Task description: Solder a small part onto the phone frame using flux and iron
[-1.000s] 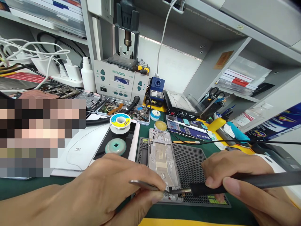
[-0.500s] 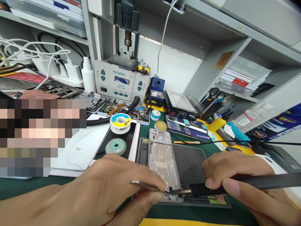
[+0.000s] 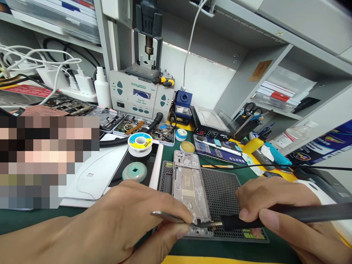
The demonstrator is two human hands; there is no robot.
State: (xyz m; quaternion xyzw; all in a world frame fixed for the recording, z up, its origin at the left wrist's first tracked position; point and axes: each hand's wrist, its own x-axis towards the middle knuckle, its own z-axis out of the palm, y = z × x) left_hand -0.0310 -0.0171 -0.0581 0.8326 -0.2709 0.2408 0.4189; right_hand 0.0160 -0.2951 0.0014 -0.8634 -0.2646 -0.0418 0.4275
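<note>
A silver phone frame (image 3: pixel 189 183) lies lengthwise on a dark perforated mat (image 3: pixel 224 189). At its near end, my left hand (image 3: pixel 137 220) pinches metal tweezers (image 3: pixel 167 216) between thumb and fingertips, with their tips at the frame's bottom edge. From the other side, my right hand (image 3: pixel 277 205) grips the black handle of a soldering iron (image 3: pixel 239 222). The iron's tip reaches the same spot, close by the tweezers' tips. Whatever small part sits between the two tips is too small to make out.
A solder spool (image 3: pixel 140 146) and a green roll (image 3: pixel 134 171) stand on a dark panel to the left. Behind are a hot air station (image 3: pixel 137 95), a flux tin (image 3: pixel 187 147) and a parts tray (image 3: pixel 162 137). A black cable (image 3: pixel 264 166) crosses on the right.
Almost nothing differs. Both hands keep their grips and the iron's tip stays at the frame's near end; the view has shifted very slightly.
</note>
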